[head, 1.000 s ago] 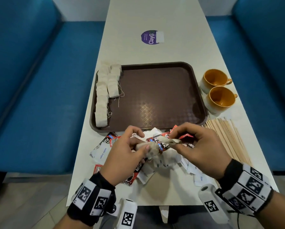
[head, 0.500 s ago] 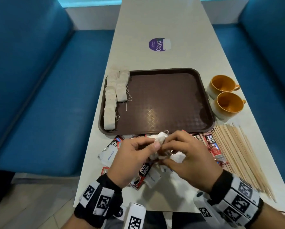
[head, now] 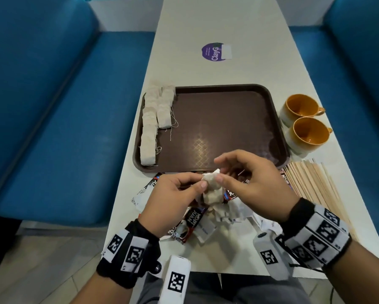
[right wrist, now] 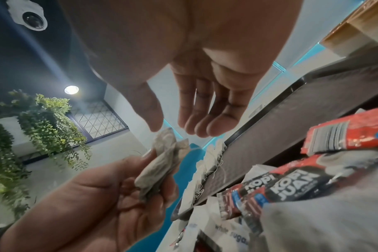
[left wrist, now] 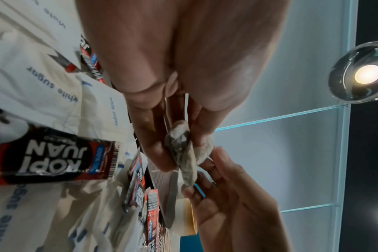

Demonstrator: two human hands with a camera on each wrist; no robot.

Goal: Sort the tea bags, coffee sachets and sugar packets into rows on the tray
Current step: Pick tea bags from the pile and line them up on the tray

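My left hand [head: 200,179] pinches a small clump of beige tea bags [head: 210,185] just above the pile, in front of the tray's near edge. In the right wrist view my right hand [right wrist: 173,127] hangs over them with relaxed fingers; only the thumb tip touches the tea bags [right wrist: 164,153]. The brown tray [head: 217,119] holds two rows of tea bags [head: 149,130] along its left side. Red and black coffee sachets [head: 191,220] and white sugar packets [head: 205,231] lie mixed under my hands.
Two orange cups [head: 309,132] stand right of the tray. A fan of wooden stirrers [head: 311,183] lies at the near right. A purple sticker [head: 214,51] is further up the table. Blue benches flank both sides.
Both hands have lifted the tea bags off the pile toward the tray's near edge. My right hand's fingers have come away from the bags and spread, while the left keeps its pinch.
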